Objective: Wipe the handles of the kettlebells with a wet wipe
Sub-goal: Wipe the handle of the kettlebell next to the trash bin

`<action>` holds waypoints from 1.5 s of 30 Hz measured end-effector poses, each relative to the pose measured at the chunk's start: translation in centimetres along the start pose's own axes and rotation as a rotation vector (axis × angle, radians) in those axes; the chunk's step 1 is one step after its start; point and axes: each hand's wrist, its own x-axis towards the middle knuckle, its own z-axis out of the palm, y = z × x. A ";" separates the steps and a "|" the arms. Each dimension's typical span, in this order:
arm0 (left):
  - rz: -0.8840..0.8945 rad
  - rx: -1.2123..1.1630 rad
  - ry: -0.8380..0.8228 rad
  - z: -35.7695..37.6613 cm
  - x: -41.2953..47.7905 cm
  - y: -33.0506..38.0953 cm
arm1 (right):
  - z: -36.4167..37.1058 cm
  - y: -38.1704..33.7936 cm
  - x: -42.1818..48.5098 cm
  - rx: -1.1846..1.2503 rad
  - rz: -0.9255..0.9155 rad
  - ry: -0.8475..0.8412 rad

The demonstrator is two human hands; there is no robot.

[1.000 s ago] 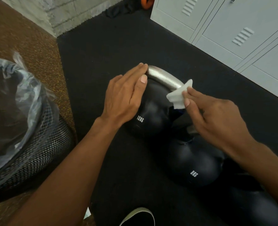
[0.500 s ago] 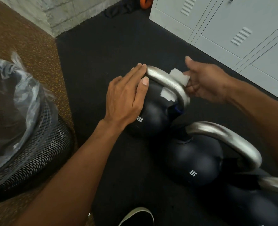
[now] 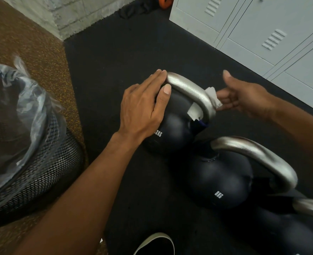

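Sliding the wet wipe (image 3: 211, 96) off the handle's (image 3: 188, 87) crown, your right hand (image 3: 247, 98) pinches it on the leg nearest itself, so the top looks covered. Left hand (image 3: 142, 109) stays flat, open, opposite.

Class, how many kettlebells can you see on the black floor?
3. The 12KG kettlebell is under the left hand; the 8KG kettlebell stands beside it, to the right; the third kettlebell sits at the bottom right corner, partly cut off. Others may be hidden.

Dim, soft light; sharp centre, wide-angle bending at edges.
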 end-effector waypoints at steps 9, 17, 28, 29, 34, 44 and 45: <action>-0.008 -0.031 0.045 0.5 -0.4 0.0 | 4.4 -0.7 -8.1 -0.744 -0.322 0.346; -0.053 -0.196 0.060 0.0 -0.3 -0.1 | 8.0 -1.6 -4.2 -1.142 -0.695 0.392; -0.438 -0.688 0.153 -0.9 0.4 -0.9 | 9.2 -5.1 -0.5 -1.445 -0.755 0.257; -0.456 -0.687 0.171 -1.0 0.3 -1.0 | 9.4 -4.9 -0.5 -1.495 -0.760 0.264; -0.523 -0.680 0.173 -0.9 -0.5 -1.2 | 11.7 -6.3 0.9 -1.793 -0.766 0.193; -0.565 -0.653 0.053 -0.7 0.6 -1.3 | 10.9 -13.1 5.6 -1.484 -0.466 -0.165; -0.571 -0.709 0.013 -0.6 0.9 -1.3 | 10.6 -13.2 5.5 -1.463 -0.464 -0.183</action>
